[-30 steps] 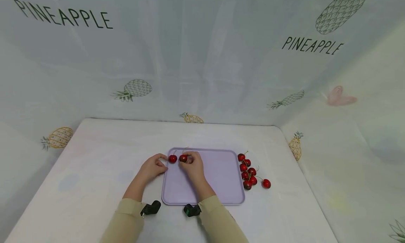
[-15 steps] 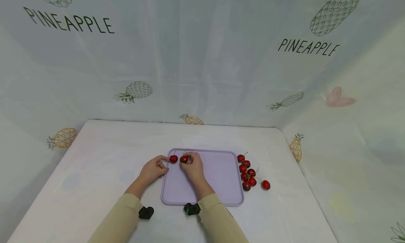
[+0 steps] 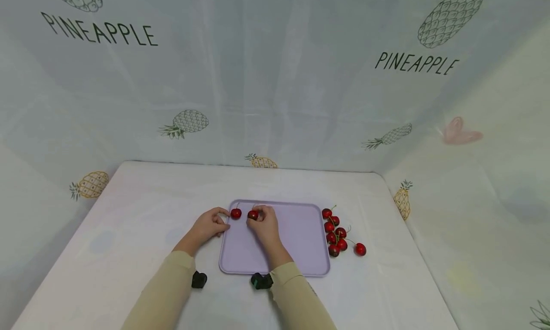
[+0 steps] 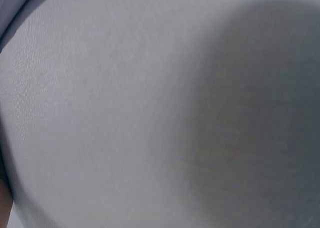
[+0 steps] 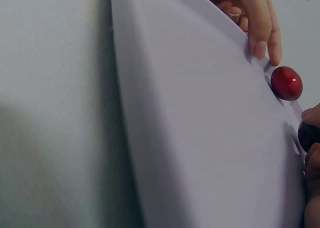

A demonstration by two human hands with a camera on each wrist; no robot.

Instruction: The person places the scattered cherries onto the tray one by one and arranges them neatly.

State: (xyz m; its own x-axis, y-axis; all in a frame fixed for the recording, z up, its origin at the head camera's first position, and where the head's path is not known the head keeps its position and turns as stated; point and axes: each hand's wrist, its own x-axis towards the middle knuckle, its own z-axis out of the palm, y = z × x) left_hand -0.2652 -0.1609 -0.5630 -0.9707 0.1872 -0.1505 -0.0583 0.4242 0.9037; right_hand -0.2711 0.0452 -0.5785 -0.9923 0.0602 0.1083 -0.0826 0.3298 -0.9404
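In the head view my right hand (image 3: 265, 227) pinches a dark red cherry (image 3: 252, 215) between thumb and fingers, over the upper left part of a lilac tray (image 3: 296, 244). A second cherry (image 3: 236, 213) sits left of it in the tray's upper left corner, stem up. My left hand (image 3: 207, 227) is at the tray's left rim, fingertips beside that second cherry. The right wrist view shows the left fingers (image 5: 260, 25) reaching over the rim to the red cherry (image 5: 286, 83); whether they touch it I cannot tell. The left wrist view is mostly blurred tabletop.
Outside the tray's right edge lies a cluster of several stemmed cherries (image 3: 335, 234), with one cherry (image 3: 360, 249) a little apart to its right. All rest on a white cloth-covered table (image 3: 395, 272). A pineapple-print curtain (image 3: 266, 81) hangs behind.
The cherry in my right hand has shifted slightly right, away from the corner cherry. My left hand stays at the rim. The whole head view has drifted a little.
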